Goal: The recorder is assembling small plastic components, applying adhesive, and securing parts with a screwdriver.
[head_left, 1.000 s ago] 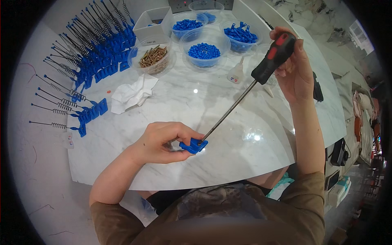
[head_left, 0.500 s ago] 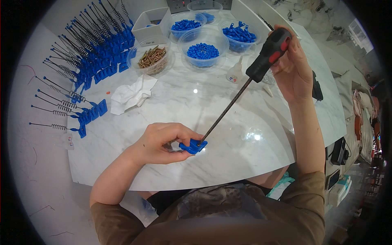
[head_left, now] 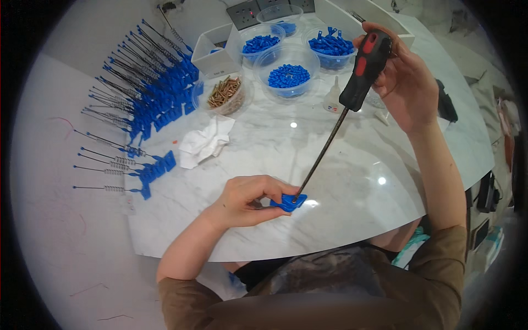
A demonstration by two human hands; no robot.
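My left hand (head_left: 245, 202) pinches a small blue plastic piece (head_left: 285, 207) between thumb and fingers, just over the near part of the marble-look table (head_left: 341, 225). In my right hand (head_left: 413, 91) is a long screwdriver (head_left: 358, 85) with a black and red handle, gripped near its top end. The shaft slants down to the left, and its tip meets the blue piece beside my left fingertips. Whether a screw sits under the tip is too small to tell.
At the back stand clear bowls of brass-coloured screws (head_left: 224, 92), small blue beads (head_left: 289, 76) and blue plastic parts (head_left: 331, 42). Rows of blue pieces with black springs (head_left: 159, 104) line the left side. Crumpled tissue (head_left: 206, 142) and a small dropper bottle (head_left: 333, 99) lie between.
The screwdriver handle has turned in my right hand, so its red patches face differently. The whole view has shifted, while the tip stays on the blue piece in my left hand.
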